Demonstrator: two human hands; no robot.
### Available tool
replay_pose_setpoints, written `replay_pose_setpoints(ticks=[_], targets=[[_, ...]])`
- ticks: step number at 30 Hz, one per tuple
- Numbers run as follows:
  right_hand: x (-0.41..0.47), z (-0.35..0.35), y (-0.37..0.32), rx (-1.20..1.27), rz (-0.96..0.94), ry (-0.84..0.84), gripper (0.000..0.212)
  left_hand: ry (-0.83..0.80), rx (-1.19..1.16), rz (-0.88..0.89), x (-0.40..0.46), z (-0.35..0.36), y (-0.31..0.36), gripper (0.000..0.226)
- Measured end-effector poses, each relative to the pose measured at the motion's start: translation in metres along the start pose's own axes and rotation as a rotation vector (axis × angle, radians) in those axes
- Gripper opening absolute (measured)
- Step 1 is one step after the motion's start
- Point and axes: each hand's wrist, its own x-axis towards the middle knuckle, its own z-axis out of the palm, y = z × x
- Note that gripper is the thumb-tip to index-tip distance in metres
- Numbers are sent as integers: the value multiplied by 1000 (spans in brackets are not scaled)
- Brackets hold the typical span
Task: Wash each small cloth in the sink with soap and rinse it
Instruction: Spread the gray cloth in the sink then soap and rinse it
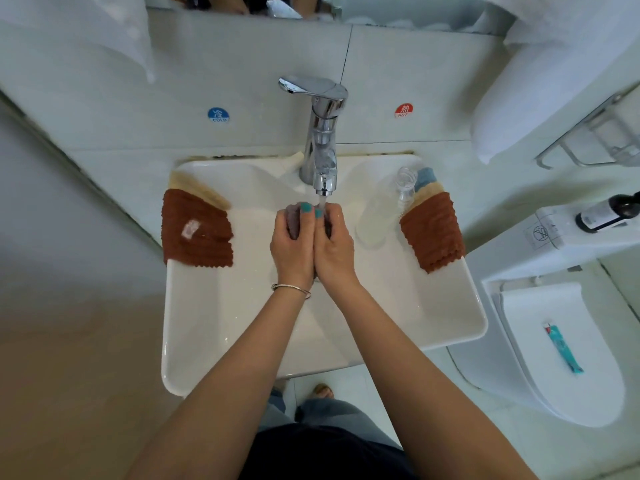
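Over the white sink (pixel 214 323), the left hand (pixel 292 245) and right hand (pixel 334 244) press together, fingers curled around a small dark cloth (pixel 293 225) (mostly hidden) under the faucet (pixel 322 140) stream. Brown cloths (pixel 195 230) drape both side rims.

sink (pixel 194 327) white | cloths (pixel 197 233) rust-brown, ribbed | faucet (pixel 320 140) chrome | nails (pixel 306 207) teal

On the wall behind the basin I see a round blue COLD sticker (pixel 218 114) and a round red HOT sticker (pixel 403 110). To my right, a dark brown bottle with a white label (pixel 606 212) lies on the white toilet tank (pixel 554 237), and a teal tube (pixel 563 348) rests on the closed white toilet lid (pixel 540 375).
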Motion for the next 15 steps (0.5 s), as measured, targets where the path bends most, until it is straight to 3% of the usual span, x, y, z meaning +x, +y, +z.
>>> replay_pose_setpoints(ticks=[5,11,15], targets=[[1,-5,-1,95,-14,56,26,-2,-31,-33,7,8,0,40],[18,-2,-7,-147,61,45,45,32,-7,-48,15,15,3,46],[21,5,-6,-116,114,18,48,53,33,-30,21,10,4,57]])
